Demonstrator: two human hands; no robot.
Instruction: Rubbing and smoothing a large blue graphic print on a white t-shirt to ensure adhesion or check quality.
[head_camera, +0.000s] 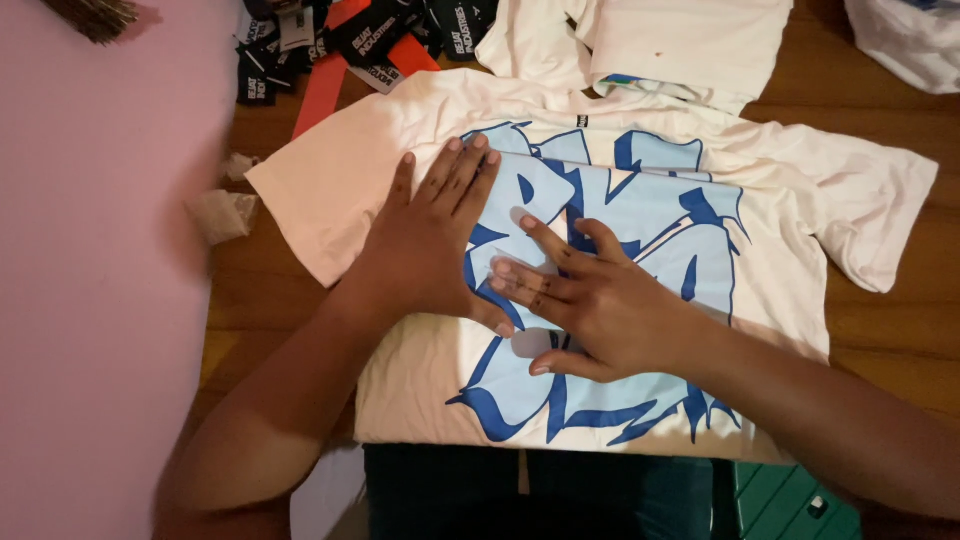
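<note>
L hand (425, 245) flat, fingers spread; R hand (590, 300) flat, fingers splayed leftward; both hands touching

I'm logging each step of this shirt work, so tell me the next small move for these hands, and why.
Probably sweep the right hand outward across the blue graphic. Both it and the left hand lie flat, fingers spread, near the middle of the cream T-shirt, while the right sleeve side looks rumpled.
</note>
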